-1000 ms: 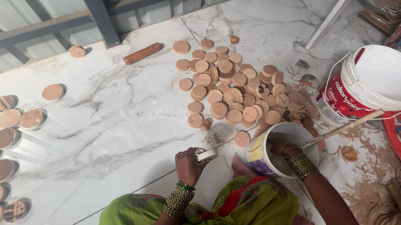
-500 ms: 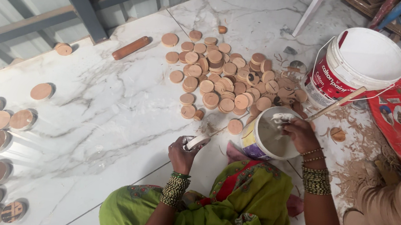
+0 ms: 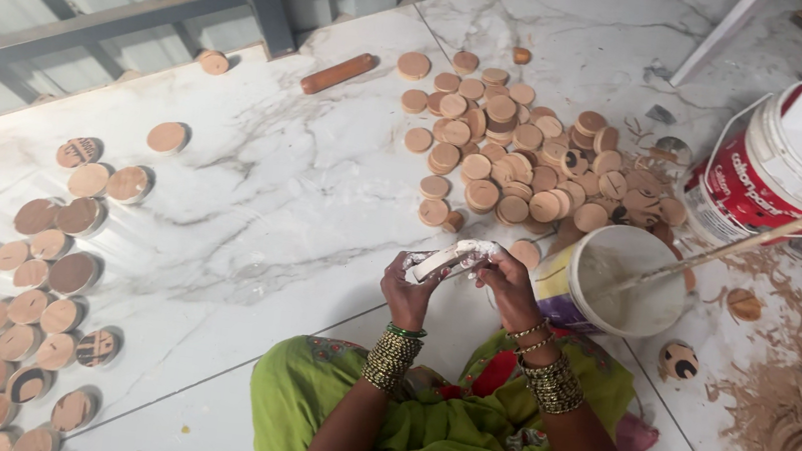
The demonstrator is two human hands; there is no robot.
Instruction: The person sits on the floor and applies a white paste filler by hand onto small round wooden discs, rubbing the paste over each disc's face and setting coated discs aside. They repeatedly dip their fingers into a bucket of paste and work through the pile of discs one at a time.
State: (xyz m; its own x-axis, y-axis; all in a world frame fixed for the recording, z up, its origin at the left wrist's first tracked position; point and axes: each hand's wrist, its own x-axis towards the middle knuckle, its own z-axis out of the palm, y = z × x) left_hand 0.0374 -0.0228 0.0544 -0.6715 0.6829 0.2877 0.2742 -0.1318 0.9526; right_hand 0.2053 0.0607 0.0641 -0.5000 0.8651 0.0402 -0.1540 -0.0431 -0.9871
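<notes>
1. Head view, nearest: green garment (image 3: 458, 434) across the lap, bangled wrists rising from it.
2. Left hand (image 3: 408, 297) closed around the lower end of a white-coated disc (image 3: 448, 258), fingers curled tight on it.
3. Right hand (image 3: 507, 283) pinching the same disc at its upper end, fingertips smeared white; disc held tilted above the marble floor (image 3: 282, 212), just left of the small tub.
4. Just beside the right hand: small tub of white paste (image 3: 616, 280), a stick (image 3: 731, 248) leaning out of it toward the right.
5. Lower right: painted round piece (image 3: 678, 361) near the tub, sawdust (image 3: 790, 341) scattered past it.
6. Left edge: rows of wooden discs (image 3: 9, 312) laid flat, some darker, some patterned.
7. Farther up, middle: loose heap of plain wooden discs (image 3: 529, 160), overlapping.
8. Far right: large white bucket (image 3: 791, 159) with red label, near the heap.
9. Farthest: brown wooden roller (image 3: 338, 73) lying by the metal rail (image 3: 143, 20).
</notes>
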